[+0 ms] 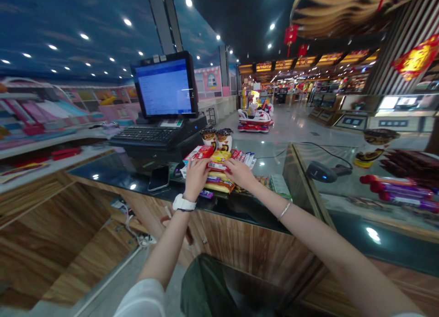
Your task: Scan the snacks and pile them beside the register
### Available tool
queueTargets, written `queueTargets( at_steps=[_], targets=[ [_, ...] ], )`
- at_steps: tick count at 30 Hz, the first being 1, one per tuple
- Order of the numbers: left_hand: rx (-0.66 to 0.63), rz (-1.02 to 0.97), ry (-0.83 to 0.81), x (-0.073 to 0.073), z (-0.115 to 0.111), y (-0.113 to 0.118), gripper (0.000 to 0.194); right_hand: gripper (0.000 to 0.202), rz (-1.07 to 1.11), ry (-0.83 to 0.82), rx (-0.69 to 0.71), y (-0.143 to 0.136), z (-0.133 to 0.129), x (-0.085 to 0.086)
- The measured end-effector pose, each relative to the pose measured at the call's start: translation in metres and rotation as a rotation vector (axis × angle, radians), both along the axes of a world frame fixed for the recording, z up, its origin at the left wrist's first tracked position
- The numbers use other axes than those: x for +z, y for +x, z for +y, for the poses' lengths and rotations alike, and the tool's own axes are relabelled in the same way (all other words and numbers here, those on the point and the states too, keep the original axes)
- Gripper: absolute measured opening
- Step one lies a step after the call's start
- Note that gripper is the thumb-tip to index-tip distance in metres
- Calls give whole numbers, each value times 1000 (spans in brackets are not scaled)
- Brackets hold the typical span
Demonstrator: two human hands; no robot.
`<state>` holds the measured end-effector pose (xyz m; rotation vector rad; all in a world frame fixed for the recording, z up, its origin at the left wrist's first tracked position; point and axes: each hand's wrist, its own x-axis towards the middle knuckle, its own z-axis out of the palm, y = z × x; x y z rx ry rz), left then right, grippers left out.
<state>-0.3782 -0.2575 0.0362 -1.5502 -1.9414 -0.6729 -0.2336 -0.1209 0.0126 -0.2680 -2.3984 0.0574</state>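
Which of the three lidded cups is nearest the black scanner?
The cup at the far right, beside the dark-brown packets; the other two cups stand side by side behind the snack packets.

The printing on the small yellow and red glossy snack packets is staying too small to read, and the person's bare fingers are covering part of them. The text on the black-framed rectangular monitor is blurring into pale lines, while the picture's right edge is cutting off the purple and red tube-shaped packs.
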Motion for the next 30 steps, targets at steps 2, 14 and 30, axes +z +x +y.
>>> queueTargets(
  at_steps=[2, 14, 30],
  targets=[
    [11, -10, 9, -4, -3, 0, 31, 22, 8, -21, -8, -7, -1, -2],
    [5, -54, 30, -15, -8, 11, 31, 43, 45, -66, 111, 0, 7, -17],
    [-58, 14, -20, -7, 6, 36, 35, 63, -47, -50, 83, 25, 10, -5]
  ],
)
